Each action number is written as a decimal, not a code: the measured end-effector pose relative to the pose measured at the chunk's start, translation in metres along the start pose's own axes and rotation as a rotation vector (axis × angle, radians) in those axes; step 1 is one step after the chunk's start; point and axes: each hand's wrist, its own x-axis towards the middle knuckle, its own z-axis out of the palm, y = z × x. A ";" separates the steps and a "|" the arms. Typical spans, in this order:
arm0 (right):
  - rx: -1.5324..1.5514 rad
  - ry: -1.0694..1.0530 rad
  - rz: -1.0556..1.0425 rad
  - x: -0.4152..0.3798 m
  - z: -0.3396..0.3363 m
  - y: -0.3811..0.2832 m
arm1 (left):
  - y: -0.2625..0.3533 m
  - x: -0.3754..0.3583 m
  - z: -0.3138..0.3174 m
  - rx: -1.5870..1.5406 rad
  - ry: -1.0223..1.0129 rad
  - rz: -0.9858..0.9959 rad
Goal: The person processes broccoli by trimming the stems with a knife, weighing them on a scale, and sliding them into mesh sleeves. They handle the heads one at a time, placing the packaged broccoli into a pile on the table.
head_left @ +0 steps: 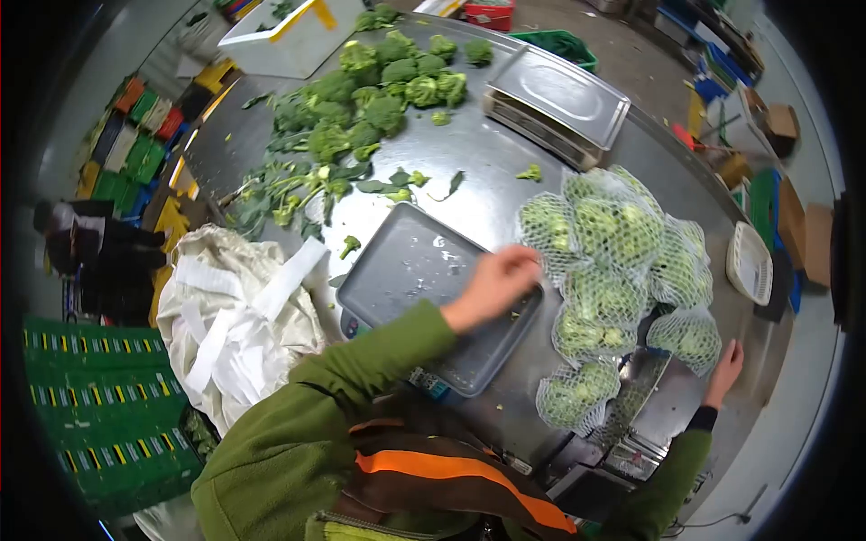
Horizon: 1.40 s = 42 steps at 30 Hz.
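My left hand (498,281) is over the right side of a grey tray (406,270) on a scale, its fingers curled together near the netted broccoli; whatever they may hold is hidden. At the right, my right hand (725,371) has its fingers stretched out beside a netted bag of broccoli (686,337). Several more white-netted bags (618,230) are piled between the two hands. Loose broccoli heads (383,113) lie heaped at the back of the metal table, with cut stems and leaves (289,185) in front of them.
A white sack with white strips (212,279) stands left of the tray. A second scale (564,95) is at the back, near a white box (289,41). A white basket (749,263) sits at the right edge. Metal equipment (636,455) is near my body. Another person (99,248) is far left.
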 end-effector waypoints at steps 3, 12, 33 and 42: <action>0.044 0.079 -0.101 -0.059 -0.009 -0.093 | 0.001 -0.001 -0.123 0.050 0.463 0.039; 0.096 -0.239 -0.316 -0.218 0.062 -0.282 | -0.084 0.071 -0.408 0.682 1.265 0.105; 0.093 -0.735 -0.430 -0.288 0.149 -0.422 | -0.009 0.010 -0.412 -0.448 0.511 0.239; 0.489 -0.697 -0.779 -0.314 0.205 -0.572 | 0.030 -0.050 -0.299 -0.493 0.418 0.113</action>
